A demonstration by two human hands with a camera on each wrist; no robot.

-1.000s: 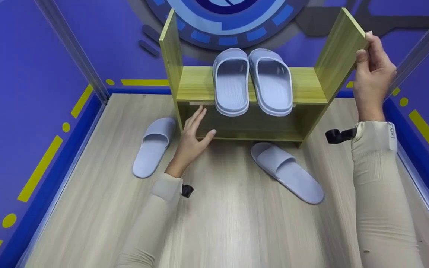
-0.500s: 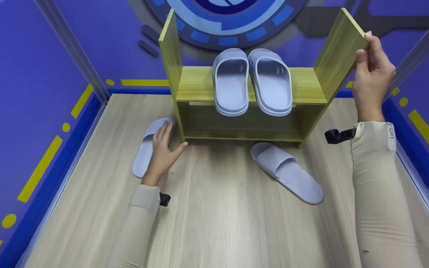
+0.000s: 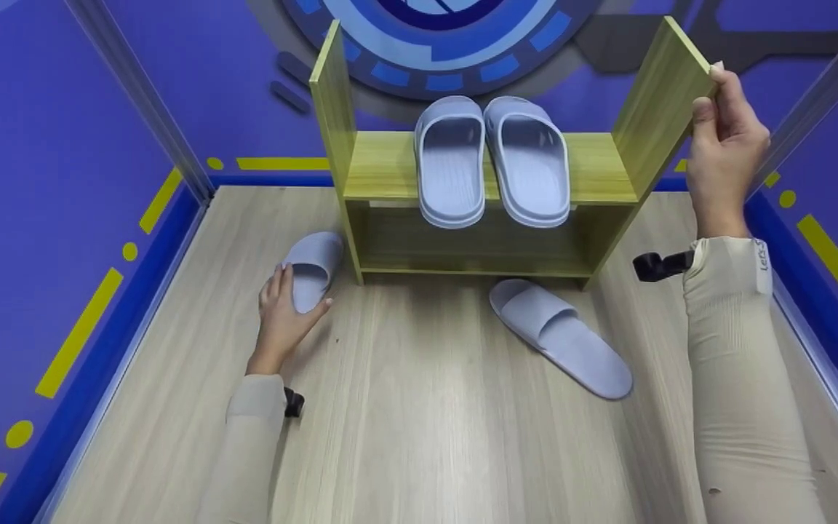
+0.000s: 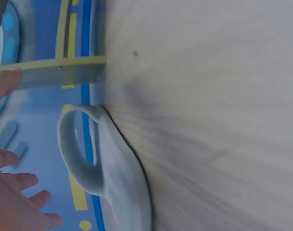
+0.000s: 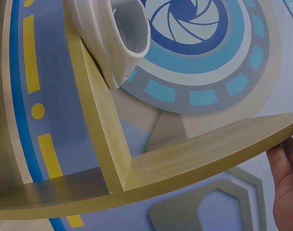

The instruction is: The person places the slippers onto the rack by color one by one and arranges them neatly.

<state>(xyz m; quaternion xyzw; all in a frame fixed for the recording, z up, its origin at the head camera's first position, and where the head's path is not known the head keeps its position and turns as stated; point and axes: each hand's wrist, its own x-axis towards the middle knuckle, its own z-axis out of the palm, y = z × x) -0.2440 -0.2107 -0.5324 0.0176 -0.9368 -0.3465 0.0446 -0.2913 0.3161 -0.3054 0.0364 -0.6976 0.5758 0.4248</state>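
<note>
A light grey-blue slipper (image 3: pixel 315 255) lies on the floor left of a small wooden shoe rack (image 3: pixel 382 167). My left hand (image 3: pixel 284 320) hovers over its heel half with fingers spread. In the left wrist view those fingers (image 4: pixel 28 180) stand apart from the slipper (image 4: pixel 122 173). My right hand (image 3: pixel 728 149) pinches the front edge of the rack's right side panel (image 3: pixel 663 109) near its top. On the upper shelf a pair of pale slides, a left slide (image 3: pixel 452 175) and a right slide (image 3: pixel 535 171), sit side by side, heels overhanging the front edge.
Another grey slipper (image 3: pixel 572 338) lies askew on the floor before the rack's right end, toe toward the rack. Blue printed walls (image 3: pixel 41 182) enclose the floor (image 3: pixel 419 437) at the back and both sides.
My left hand has moved left and down, from in front of the rack's lower shelf to over the left slipper's heel half. My right hand stays on the panel.
</note>
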